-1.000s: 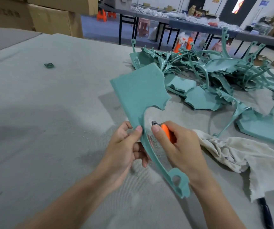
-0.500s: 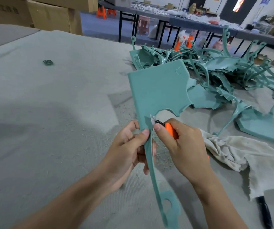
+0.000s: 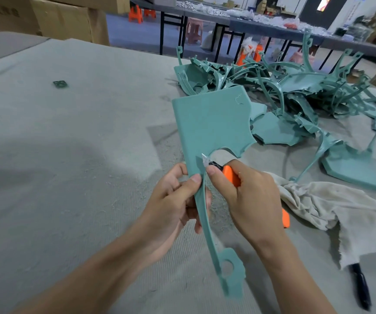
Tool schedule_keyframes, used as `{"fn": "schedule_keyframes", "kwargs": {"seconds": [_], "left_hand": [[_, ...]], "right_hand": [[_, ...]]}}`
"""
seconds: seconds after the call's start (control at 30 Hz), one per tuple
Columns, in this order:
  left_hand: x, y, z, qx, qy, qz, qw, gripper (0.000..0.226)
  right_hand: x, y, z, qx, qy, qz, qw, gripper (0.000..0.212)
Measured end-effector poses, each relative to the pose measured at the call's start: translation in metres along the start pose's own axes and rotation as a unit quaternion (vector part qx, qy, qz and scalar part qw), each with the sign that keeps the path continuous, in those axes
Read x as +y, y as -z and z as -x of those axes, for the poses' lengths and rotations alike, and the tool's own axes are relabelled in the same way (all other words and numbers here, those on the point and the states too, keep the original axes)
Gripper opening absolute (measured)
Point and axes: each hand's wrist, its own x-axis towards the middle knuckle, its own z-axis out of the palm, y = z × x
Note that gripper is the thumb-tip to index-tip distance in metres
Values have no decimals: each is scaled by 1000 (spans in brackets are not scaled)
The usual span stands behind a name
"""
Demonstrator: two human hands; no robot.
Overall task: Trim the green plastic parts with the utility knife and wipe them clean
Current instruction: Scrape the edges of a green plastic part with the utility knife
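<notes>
Now left hand (image 3: 171, 200) pinches flat green plastic part (image 3: 209, 125) by narrow stem above grey worktop (image 3: 69, 155); right hand (image 3: 248, 198) grips orange utility knife (image 3: 231, 175), blade at part's edge; pile of green plastic parts (image 3: 284, 87) beyond.

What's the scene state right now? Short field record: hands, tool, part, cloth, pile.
left hand: grips the stem of the green part
right hand: grips the orange utility knife
blade: against the stem's edge, just above the left thumb
part pose: held above the grey table, flat panel up, ringed end down
pile: more green parts, far right on the table
cloth: off-white, crumpled on the table right of the right hand
stage: trimming; wiping apparently not begun
</notes>
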Motion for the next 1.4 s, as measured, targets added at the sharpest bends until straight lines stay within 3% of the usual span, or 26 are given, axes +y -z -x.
{"fn": "schedule_keyframes", "kwargs": {"seconds": [0.87,1.23,1.4], "left_hand": [[-4,-4,-1,13,10,-2,1000,8],[-1,-7,-1,7,26,87,996,14],[-1,-7,0,-11,59,198,978,10]], "right_hand": [[-4,-10,6,37,-24,4,999,54],[-6,-9,8,115,10,24,993,51],[-8,-8,7,162,52,52,984,51]]}}
